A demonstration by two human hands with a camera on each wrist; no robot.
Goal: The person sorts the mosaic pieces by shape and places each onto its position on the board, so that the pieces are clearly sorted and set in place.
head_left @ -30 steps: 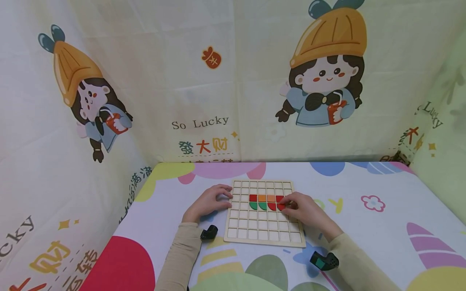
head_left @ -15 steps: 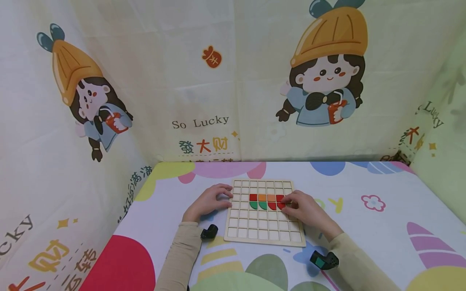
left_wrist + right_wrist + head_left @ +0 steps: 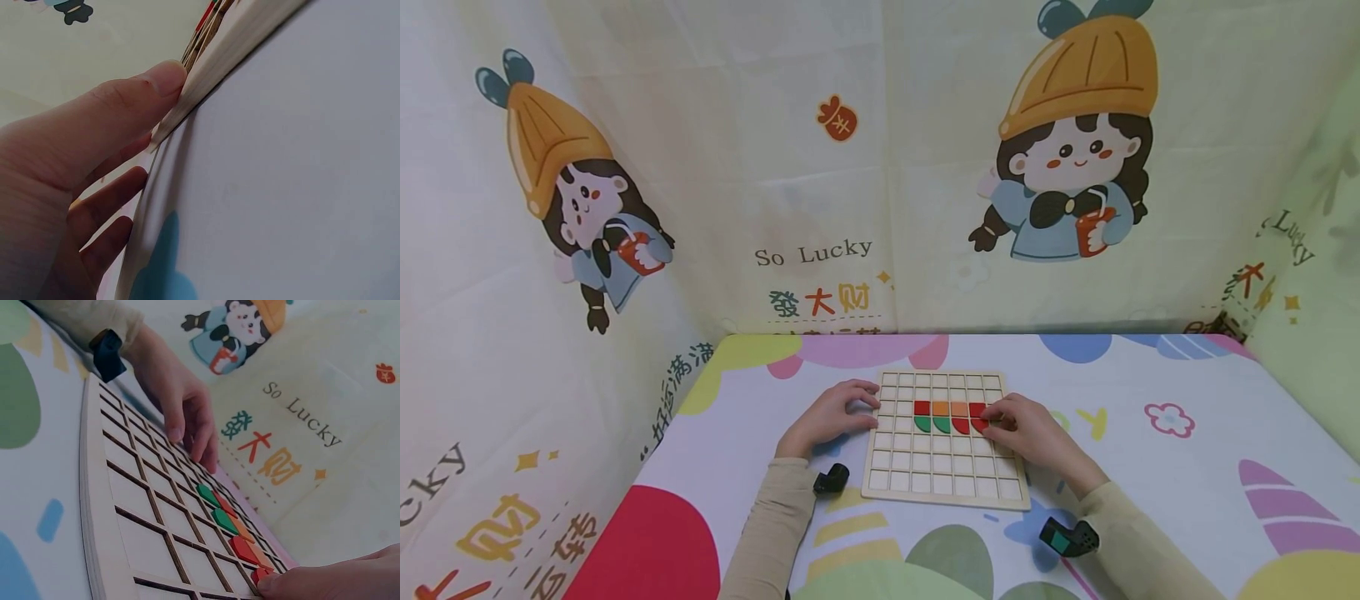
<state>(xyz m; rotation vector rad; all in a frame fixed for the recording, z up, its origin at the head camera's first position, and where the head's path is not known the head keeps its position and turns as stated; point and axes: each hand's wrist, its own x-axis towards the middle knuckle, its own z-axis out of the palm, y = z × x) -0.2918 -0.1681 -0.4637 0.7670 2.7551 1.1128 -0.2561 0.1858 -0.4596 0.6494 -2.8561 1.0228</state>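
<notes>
A wooden grid board (image 3: 943, 485) lies on the table. In its upper row of pieces are a red square (image 3: 921, 408), two orange squares (image 3: 940, 408) and another red square (image 3: 976, 409). Below them sit two green quarter-circles (image 3: 922, 424) and two red ones. My right hand (image 3: 1033, 429) pinches the rightmost red quarter-circle piece (image 3: 977, 425) in its cell; the right wrist view shows the thumb on it, with the other fingertips out of sight. My left hand (image 3: 833, 415) touches the board's left edge, its thumb (image 3: 165, 78) against the wooden side and fingers loosely extended.
A patterned cloth (image 3: 1157, 492) covers the table. Printed curtains (image 3: 925, 183) stand behind and at both sides. Black wrist devices (image 3: 831, 479) sit by both sleeves. Several board cells hold no piece.
</notes>
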